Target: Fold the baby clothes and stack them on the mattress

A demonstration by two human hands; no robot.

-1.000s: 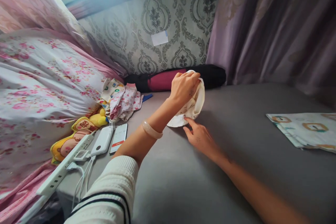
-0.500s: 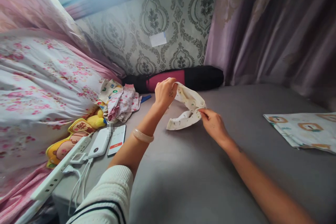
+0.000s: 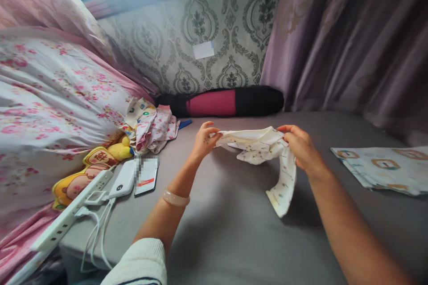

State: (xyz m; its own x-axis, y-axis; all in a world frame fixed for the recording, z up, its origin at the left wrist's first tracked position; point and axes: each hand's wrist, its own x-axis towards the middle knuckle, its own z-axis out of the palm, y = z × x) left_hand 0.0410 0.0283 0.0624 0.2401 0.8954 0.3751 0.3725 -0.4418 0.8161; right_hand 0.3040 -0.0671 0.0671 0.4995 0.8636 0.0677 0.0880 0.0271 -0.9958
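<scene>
A small white printed garment (image 3: 256, 144), its exact kind unclear from the folds, is held up over the grey bed sheet (image 3: 234, 236). At its left end my left hand (image 3: 204, 139) pinches the edge between thumb and fingers; a pale bangle circles that wrist. My right hand (image 3: 301, 146) grips the opposite end, so the upper edge is stretched between both hands. From the right hand a narrow part of the cloth, like a sleeve or leg, hangs down. The middle of the garment sags in folds.
On the left are a pile of children's clothes (image 3: 155, 129), a yellow plush toy (image 3: 80, 178), a phone (image 3: 147, 177), a white power bank (image 3: 123, 178) and a power strip (image 3: 73, 213) with cables. A folded patterned cloth (image 3: 384, 167) lies right. A black-and-pink bag (image 3: 214, 102) rests against the wall.
My hands have spread apart and lowered slightly, the right moving rightward. The garment, bunched between them before, is now stretched along its top edge, with one part hanging at the right.
</scene>
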